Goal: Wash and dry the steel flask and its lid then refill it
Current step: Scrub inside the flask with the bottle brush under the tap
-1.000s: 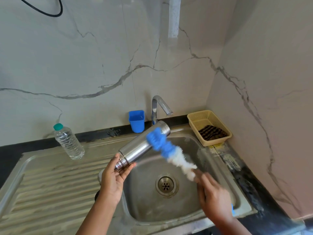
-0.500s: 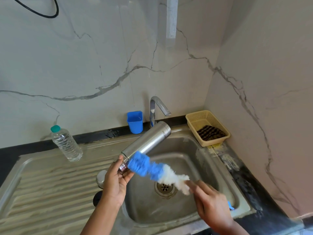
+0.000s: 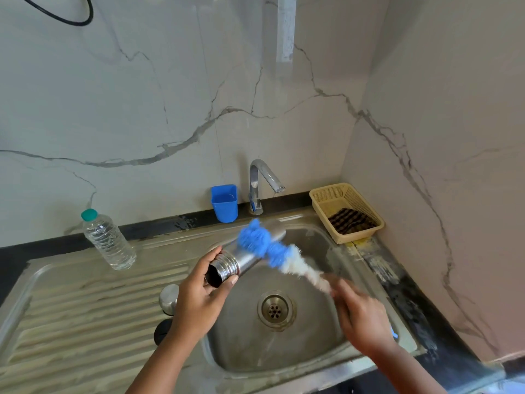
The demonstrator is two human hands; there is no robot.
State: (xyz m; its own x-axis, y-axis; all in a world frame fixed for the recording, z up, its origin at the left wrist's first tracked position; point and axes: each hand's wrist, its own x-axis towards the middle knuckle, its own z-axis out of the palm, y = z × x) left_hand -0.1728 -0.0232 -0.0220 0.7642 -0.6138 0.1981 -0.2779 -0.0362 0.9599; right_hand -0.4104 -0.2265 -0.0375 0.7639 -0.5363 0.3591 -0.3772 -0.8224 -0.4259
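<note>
The steel flask (image 3: 241,261) is held tilted over the sink basin (image 3: 284,345), its open mouth turned toward the camera; it is gripped near the threaded neck by the left hand (image 3: 199,300), thumb and fingers curled round it. A blue and white bottle brush (image 3: 272,251) is laid across the flask's outer wall; its handle is held in the closed right hand (image 3: 360,319), blurred. The steel lid (image 3: 169,298) is seen on the drainboard (image 3: 85,317), beside the left hand; 1 water bottle (image 3: 109,241) stands behind.
</note>
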